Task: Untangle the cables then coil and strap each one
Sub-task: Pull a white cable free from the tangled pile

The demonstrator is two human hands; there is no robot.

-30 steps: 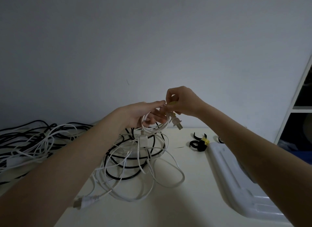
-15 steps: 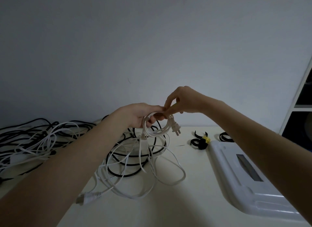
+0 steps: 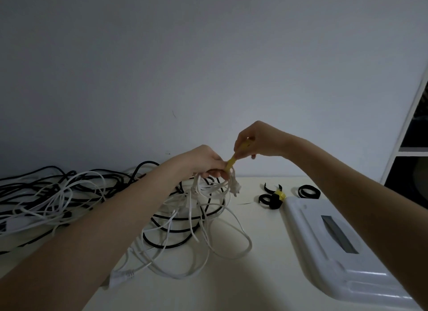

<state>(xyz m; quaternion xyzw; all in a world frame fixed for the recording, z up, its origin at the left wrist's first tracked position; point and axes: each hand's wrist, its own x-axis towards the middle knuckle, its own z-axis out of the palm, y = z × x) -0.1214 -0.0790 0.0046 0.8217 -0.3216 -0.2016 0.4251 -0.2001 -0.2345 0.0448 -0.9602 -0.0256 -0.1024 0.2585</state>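
Above the pale table (image 3: 266, 276), the left hand (image 3: 203, 162) grips a small coil of thin, smooth white cable (image 3: 215, 185), its plug (image 3: 235, 189) dangling. The right hand (image 3: 257, 140) pinches a flat yellow strap (image 3: 231, 163) stretched up from that coil. Beneath the coil lies a loose tangle of white and black cables (image 3: 185, 229). Right of it, curled black straps (image 3: 269, 198) lie beside a glossy white plastic case (image 3: 335, 241).
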